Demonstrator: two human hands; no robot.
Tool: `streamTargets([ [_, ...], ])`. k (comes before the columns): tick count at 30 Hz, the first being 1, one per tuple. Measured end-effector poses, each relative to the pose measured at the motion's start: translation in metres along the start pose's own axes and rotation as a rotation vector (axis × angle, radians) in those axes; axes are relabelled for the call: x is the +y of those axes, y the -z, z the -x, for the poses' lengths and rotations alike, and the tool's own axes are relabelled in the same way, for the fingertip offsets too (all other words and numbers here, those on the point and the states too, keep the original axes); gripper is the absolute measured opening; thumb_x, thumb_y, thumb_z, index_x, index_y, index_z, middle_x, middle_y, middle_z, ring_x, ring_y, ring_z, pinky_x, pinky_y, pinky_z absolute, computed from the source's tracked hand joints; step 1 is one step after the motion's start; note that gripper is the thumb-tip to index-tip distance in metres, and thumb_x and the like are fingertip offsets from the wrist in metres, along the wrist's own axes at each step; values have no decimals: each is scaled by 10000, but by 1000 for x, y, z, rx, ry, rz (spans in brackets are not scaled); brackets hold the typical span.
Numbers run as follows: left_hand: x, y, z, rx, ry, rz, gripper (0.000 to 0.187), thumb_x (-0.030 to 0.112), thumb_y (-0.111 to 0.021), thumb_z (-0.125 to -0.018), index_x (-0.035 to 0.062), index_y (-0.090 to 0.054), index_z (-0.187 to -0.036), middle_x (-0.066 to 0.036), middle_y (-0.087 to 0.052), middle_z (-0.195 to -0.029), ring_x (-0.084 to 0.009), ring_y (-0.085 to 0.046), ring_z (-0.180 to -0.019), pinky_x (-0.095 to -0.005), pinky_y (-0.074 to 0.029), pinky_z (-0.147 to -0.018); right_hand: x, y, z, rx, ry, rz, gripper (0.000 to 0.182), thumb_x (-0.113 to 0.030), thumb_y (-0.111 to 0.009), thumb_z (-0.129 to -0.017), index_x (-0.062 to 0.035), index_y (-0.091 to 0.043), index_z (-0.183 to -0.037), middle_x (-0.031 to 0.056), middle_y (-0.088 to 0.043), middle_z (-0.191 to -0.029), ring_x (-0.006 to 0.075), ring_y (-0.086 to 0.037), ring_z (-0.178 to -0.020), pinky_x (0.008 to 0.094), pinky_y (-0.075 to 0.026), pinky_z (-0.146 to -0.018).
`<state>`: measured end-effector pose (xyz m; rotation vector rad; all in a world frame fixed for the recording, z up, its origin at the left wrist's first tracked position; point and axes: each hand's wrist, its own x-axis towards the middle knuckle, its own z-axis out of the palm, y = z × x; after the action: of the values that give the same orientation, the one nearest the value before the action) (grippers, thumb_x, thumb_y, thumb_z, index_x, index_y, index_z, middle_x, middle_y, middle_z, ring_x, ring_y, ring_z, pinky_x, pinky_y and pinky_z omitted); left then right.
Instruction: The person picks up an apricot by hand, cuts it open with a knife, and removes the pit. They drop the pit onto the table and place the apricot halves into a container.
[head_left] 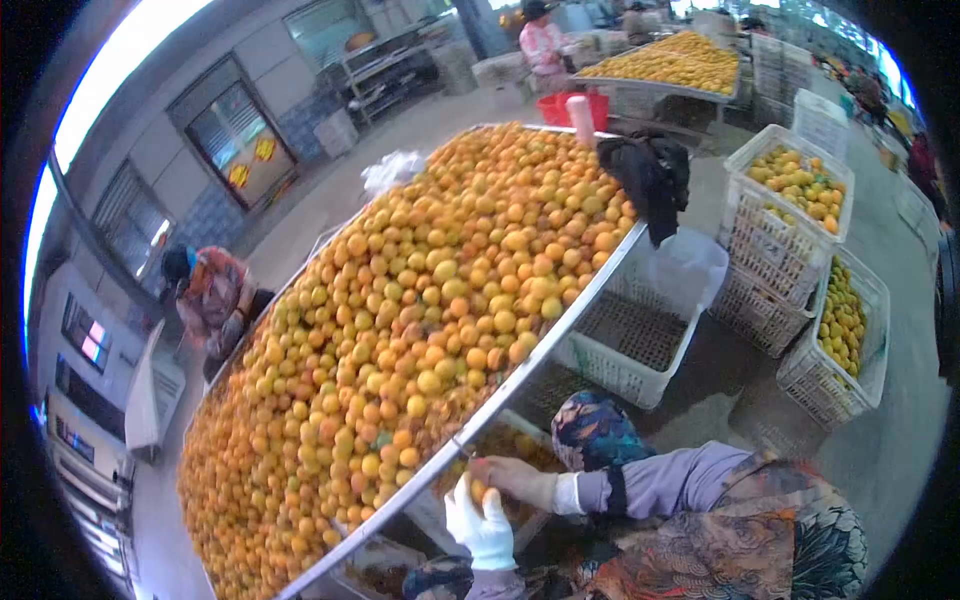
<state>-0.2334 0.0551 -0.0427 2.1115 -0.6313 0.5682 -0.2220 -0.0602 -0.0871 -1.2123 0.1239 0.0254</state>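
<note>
Co-worker [215,295]: seated or bent at the worktop's far left side; hand detail too small to tell.
Fruit heap [400,330]: spread over the whole worktop, deepest toward the middle; round, yellow to orange pieces, some browned or blotched, with darker scraps near the close edge.
Worktop rim [400,492]: straight metal edge, slanting through the view; it probably serves to stop loose pieces rolling off.
Left hand [480,528]: white-gloved, raised just outside the rim, fingers curled around one piece, apparently to steady it for the other hand.
Held fruit [477,491]: between the two hands, off the heap; orange, mostly covered by fingers, so its full surface cannot be judged.
Right hand [515,479]: ungloved, meeting the left at the fruit, fingers bent; a small dark item shows near the fingertips, but whether it is gripped cannot be told. A dark band circles the lavender sleeve [665,485], presumably to hold the cloth back.
Open crate [640,365]: white, slotted, on the floor beside the worktop, likely placed for short reach.
Dark cloth [650,180]: draped over the worktop's corner.
Stacked crates [770,245]: one on another, probably to save floor; yellow-orange fruit fills the top.
Right-hand crate [825,385]: tilted in view, holding greener-yellow fruit.
</note>
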Motion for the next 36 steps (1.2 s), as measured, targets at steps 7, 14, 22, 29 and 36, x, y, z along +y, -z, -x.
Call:
streamTargets([
  [7,-13,-9,2,18,-122,-226,535,496,-453,-866,11,-543,-1071,-181,-582,-855,-383,-556,-749,-457,-432,-663,-20,-20,7,100,-113,-243,311,-327,-571,-873,-27,-608,-945,5,-613,-838,85,-534,-758,227,-432,-721],
  [14,6,-9,-10,-21,163,-55,451,418,-457,-874,0,-522,-1028,-185,-629,-788,-383,-611,-691,-438,-468,-595,-35,-23,1,157,-42,-104,239,-247,-602,-847,-32,-599,-951,6,-599,-821,78,-534,-747,236,-447,-685],
  [22,10,-17,-12,-15,350,55,308,265,-362,-966,-4,-493,-1037,-148,-584,-871,-264,-564,-782,-351,-449,-731,-17,-22,-12,222,50,20,370,-404,-606,-794,-62,-629,-933,75,-638,-791,183,-597,-733,316,-467,-698],
  [29,-42,-44,-13,18,591,762,307,218,-321,-973,6,-498,-1108,-113,-535,-1068,-191,-510,-973,-308,-419,-867,-46,-29,-12,270,121,413,361,-421,-547,-790,-67,-606,-833,172,-621,-787,353,-601,-782,407,-469,-686],
  [36,-35,-47,-20,25,844,1277,343,235,-414,-921,26,-448,-1192,-110,-542,-1089,-177,-524,-976,-316,-435,-873,-60,-24,-10,185,293,670,246,-325,-581,-792,-82,-605,-819,147,-619,-742,339,-600,-694,402,-466,-614],
])
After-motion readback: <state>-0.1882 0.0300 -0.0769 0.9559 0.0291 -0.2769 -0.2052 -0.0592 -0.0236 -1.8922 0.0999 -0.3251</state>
